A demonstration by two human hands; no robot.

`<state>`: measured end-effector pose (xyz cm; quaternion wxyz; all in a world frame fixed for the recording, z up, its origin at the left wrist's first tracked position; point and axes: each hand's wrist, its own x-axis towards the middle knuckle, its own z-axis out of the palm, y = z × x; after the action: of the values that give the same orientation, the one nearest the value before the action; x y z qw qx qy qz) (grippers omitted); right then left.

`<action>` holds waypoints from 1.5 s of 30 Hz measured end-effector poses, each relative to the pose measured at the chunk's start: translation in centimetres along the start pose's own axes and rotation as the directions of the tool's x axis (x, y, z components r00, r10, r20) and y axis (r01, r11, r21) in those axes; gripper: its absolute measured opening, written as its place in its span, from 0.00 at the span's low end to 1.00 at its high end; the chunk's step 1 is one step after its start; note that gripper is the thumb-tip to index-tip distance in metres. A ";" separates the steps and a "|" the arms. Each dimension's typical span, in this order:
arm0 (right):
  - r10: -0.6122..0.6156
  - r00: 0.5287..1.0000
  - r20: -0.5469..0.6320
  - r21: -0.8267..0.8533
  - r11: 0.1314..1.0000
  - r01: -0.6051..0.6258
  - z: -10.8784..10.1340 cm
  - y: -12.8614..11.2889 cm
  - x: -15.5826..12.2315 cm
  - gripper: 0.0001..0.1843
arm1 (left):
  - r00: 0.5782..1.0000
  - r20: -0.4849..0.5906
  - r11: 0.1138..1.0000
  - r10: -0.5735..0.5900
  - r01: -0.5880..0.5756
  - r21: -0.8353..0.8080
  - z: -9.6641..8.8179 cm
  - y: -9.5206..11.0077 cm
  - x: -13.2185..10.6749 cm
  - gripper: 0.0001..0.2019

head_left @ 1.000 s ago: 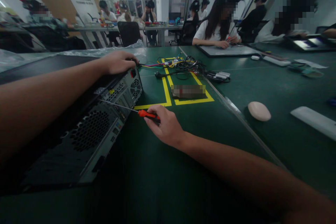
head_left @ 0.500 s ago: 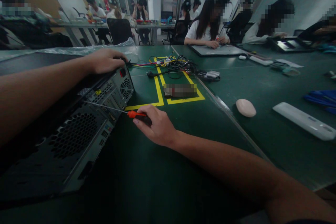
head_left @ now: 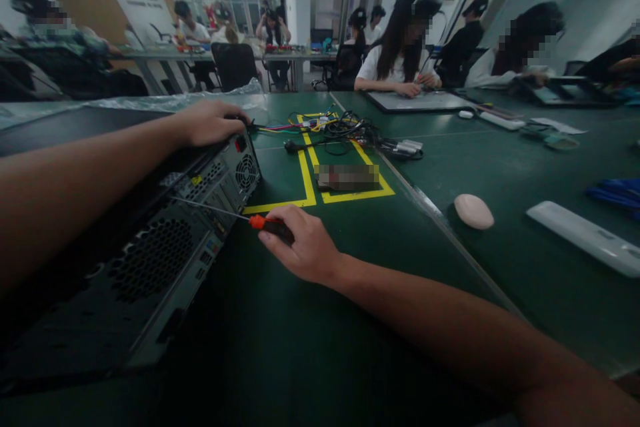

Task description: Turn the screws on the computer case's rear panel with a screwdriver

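A desktop computer case lies on its side at the left, its metal back panel with round vents and ports turned toward me. My left hand is on its upper far corner, fingers bent over the edge and gripping it. In my right hand is a screwdriver with an orange and black handle. Its long thin shaft reaches left to the upper part of the back panel. The tip appears to touch the panel near the expansion slots; the screw itself is too small to make out.
Beyond the case lies a tangle of cables. A blurred-out dark object sits inside yellow tape. At the right are a pinkish rounded object and a long white device. A co-worker sits across the green table.
The view has tilted slightly, so everything sits a little lower and further right. Both hands, the screwdriver and the case keep nearly the same places relative to each other.
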<state>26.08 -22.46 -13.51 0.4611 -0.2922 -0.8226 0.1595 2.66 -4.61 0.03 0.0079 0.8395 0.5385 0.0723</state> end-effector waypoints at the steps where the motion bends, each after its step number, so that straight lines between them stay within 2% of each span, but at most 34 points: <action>1: 0.005 1.000 0.002 0.008 1.000 -0.005 0.0 0.0 0.0 0.13 | 1.000 -0.001 1.000 -0.003 0.003 -0.002 0.0 0.0 0.0 0.33; 7: 0.030 0.999 0.016 0.005 1.000 -0.030 0.1 0.1 -0.1 0.15 | 1.000 -0.010 1.000 0.003 -0.002 0.012 0.1 -0.1 0.0 0.34; 13: 0.054 0.994 0.097 -0.015 0.998 -0.053 0.1 0.0 0.0 0.19 | 1.000 -0.005 1.000 -0.006 0.006 0.004 0.1 0.0 0.0 0.33; 17: 0.088 0.992 0.090 -0.013 0.996 -0.087 0.2 -0.1 -0.1 0.21 | 1.000 -0.001 1.000 -0.004 0.004 -0.001 0.0 0.1 -0.1 0.34; 25: 0.086 0.992 0.088 -0.007 0.996 -0.086 0.3 0.1 -0.1 0.13 | 1.000 -0.002 1.000 -0.021 0.021 0.022 -0.1 0.5 -0.3 0.33; 45: 0.067 0.994 0.082 0.012 0.998 -0.068 0.4 0.2 -0.2 0.16 | 1.000 0.021 1.000 -0.016 0.015 0.015 -0.3 0.5 -0.3 0.33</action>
<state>25.89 -22.40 -13.91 0.4235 -0.3095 -0.8292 0.1929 2.96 -5.14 0.35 0.0080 0.8360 0.5454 0.0594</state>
